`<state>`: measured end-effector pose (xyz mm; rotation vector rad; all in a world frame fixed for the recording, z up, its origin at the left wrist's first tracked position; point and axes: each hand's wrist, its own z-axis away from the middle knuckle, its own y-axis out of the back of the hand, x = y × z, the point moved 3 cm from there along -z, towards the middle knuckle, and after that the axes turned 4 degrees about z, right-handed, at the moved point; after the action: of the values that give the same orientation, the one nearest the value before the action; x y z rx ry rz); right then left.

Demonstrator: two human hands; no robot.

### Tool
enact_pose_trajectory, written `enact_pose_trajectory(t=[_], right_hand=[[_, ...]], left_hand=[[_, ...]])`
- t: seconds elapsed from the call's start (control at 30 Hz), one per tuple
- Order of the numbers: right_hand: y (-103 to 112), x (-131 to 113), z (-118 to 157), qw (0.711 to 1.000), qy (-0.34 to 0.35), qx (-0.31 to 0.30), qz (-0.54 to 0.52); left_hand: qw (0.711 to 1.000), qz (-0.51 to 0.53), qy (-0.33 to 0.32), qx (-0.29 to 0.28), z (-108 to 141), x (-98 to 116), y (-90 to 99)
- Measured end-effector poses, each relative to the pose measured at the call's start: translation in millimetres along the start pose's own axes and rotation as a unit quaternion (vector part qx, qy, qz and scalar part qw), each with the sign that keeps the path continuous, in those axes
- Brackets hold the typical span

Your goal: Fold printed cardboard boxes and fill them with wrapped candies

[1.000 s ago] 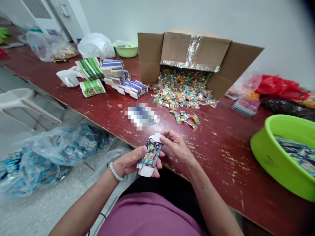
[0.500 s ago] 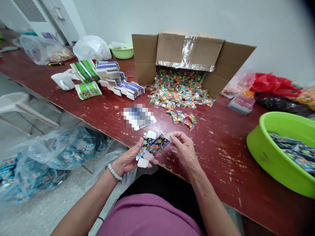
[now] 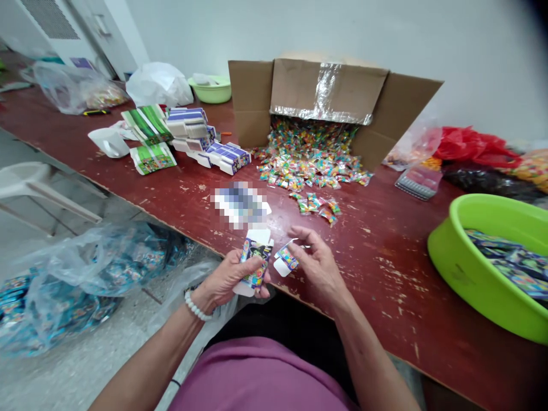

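A flat printed carton (image 3: 258, 251) with white end flaps lies in my left hand (image 3: 233, 277), the thumb pressed across its face. Just right of it, a second small carton (image 3: 287, 258) with a white flap is at the fingers of my right hand (image 3: 319, 262). My right thumb and fingers close round its upper edge, partly hiding it. Beyond the cartons, a blurred-out flat item (image 3: 240, 204) rests on the table. Several wrapped candies (image 3: 314, 204) lie in front of the larger candy heap (image 3: 308, 157).
An open cardboard box (image 3: 329, 94) stands behind the heap on the red table (image 3: 377, 245). Stacked cartons (image 3: 229, 157) are at the left. A green tub (image 3: 462, 274) holds packs at the right. Bags of blue packs (image 3: 128, 257) and a white stool (image 3: 29, 180) are left of the table.
The two cartons, overlapping before, are now apart. The left one has turned more upright with my thumb over it. My right hand has shifted slightly, and its carton is tilted differently.
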<state>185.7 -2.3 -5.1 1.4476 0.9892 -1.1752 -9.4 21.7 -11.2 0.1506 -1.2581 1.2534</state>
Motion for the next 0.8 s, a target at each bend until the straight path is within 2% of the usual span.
enact_pose_trajectory(t=[0.07, 0.13, 0.2, 0.3, 0.4, 0.5, 0.57, 0.67, 0.8], right_hand=[[-20, -8, 8, 0.990, -0.044, -0.098, -0.096], [-33, -8, 13, 0.972, -0.097, -0.138, -0.162], [-37, -4, 12, 0.973, -0.112, -0.096, -0.178], [-32, 0, 8, 0.988, -0.060, -0.014, -0.140], [-28, 1, 8, 0.993, -0.040, 0.025, -0.110], [-30, 2, 11, 0.986, -0.055, 0.057, -0.147], [-34, 2, 14, 0.983, -0.045, 0.051, -0.173], [-35, 3, 16, 0.984, -0.018, 0.033, -0.173], [-30, 7, 13, 0.983, -0.064, -0.022, -0.169]], left_hand=[[1.000, -0.020, -0.009, 0.021, 0, -4, -6.4], [0.998, -0.035, -0.019, 0.041, -1, -7, -9.1], [0.996, -0.067, -0.032, 0.053, -2, -9, -9.4], [0.984, -0.141, -0.090, 0.064, 2, -7, -10.1], [0.967, -0.166, -0.158, 0.106, 9, -5, -12.0], [0.955, -0.184, -0.194, 0.128, 14, -7, -15.2], [0.950, -0.197, -0.210, 0.120, 15, -8, -16.6], [0.958, -0.179, -0.202, 0.100, 14, -8, -14.7], [0.970, -0.170, -0.162, 0.060, 13, -3, -11.6]])
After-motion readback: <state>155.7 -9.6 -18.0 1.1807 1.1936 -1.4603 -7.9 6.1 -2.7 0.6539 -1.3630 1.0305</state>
